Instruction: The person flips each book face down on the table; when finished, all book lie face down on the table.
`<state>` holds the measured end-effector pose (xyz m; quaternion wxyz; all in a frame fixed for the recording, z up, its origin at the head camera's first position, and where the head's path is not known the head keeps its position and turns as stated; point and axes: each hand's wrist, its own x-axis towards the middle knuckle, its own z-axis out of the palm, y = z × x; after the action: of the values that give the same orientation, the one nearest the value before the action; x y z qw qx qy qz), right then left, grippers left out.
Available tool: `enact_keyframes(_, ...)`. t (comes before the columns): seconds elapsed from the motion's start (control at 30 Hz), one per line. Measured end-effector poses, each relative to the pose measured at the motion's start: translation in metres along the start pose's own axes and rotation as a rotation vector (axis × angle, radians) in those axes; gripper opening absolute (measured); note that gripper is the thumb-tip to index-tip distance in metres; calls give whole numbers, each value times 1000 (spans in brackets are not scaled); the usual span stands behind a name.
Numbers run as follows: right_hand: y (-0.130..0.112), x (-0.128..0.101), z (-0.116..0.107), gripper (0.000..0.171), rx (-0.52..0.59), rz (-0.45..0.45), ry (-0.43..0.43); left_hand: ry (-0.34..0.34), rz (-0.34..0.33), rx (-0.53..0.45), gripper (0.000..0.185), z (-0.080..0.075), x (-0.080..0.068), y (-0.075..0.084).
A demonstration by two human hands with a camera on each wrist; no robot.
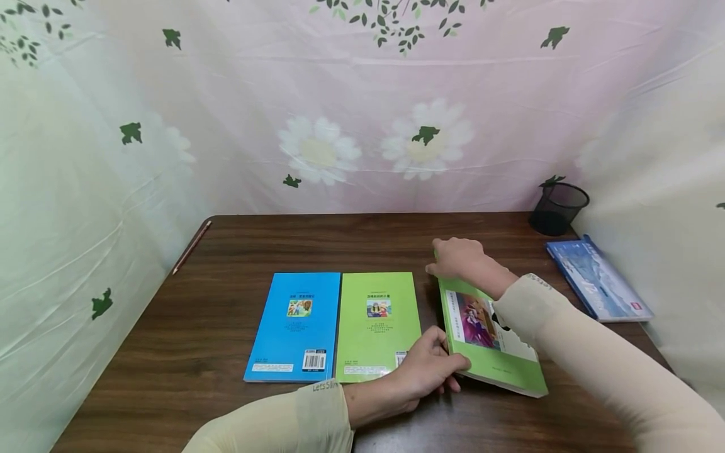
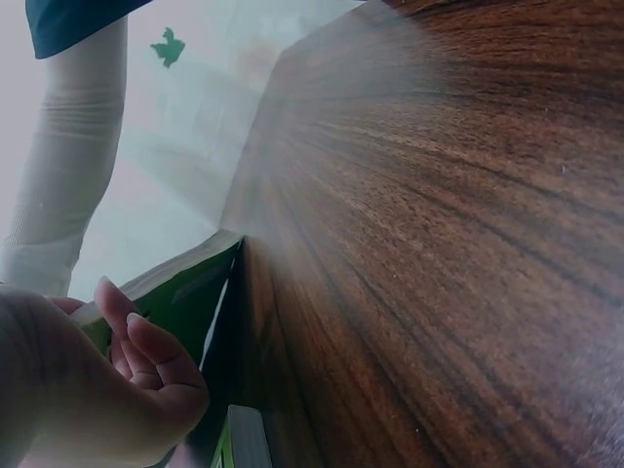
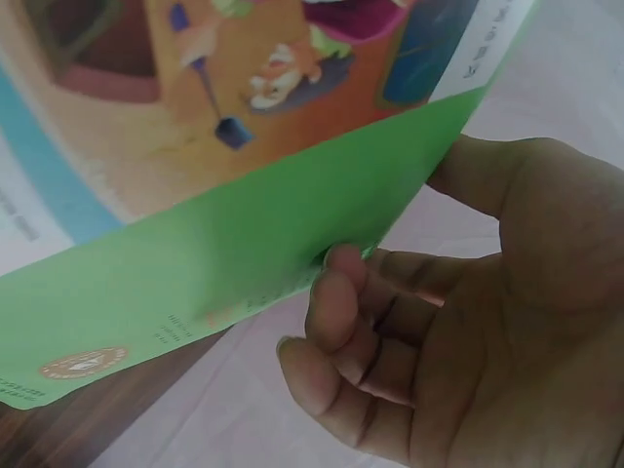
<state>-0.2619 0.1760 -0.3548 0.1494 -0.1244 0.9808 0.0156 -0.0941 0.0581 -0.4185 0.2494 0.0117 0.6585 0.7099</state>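
Note:
A green-and-white paperback book (image 1: 504,371) with a picture on its cover is tilted, its left side raised off the dark wooden table. My left hand (image 1: 427,368) pinches its near left corner, thumb on top and fingers beneath. At the far left corner, my right hand (image 1: 467,259) grips the same book; in the right wrist view its fingers (image 3: 336,312) bend at the cover's green edge. Left of it a lime-green book (image 1: 376,346) lies flat, its near right corner partly hidden by my left hand. Beside that lies a blue book (image 1: 291,340), also showing a barcode.
A black mesh pen holder (image 1: 557,211) stands at the far right corner. Nearer, a blue-and-white book (image 1: 600,280) lies along the right edge. A brown pencil (image 1: 192,245) lies at the far left edge. Patterned cloth (image 1: 368,82) hangs behind and at both sides.

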Motion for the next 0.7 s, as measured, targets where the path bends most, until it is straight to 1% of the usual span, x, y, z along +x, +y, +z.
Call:
enact_keyframes(0.13, -5, 0, -1, 71, -58, 2, 4, -4, 6, 3, 27, 1, 0, 0)
enact_keyframes(0.27, -8, 2, -2, 66, -80, 1, 18, -4, 8, 5, 27, 1, 0, 1)
enact_keyframes(0.47, -9, 4, -3, 64, -77, 6, 50, -7, 15, -3, 27, 1, 0, 2)
enact_keyframes(0.7, -8, 2, -11, 68, -25, -4, 66, 42, 61, -3, 26, -1, -1, 4)
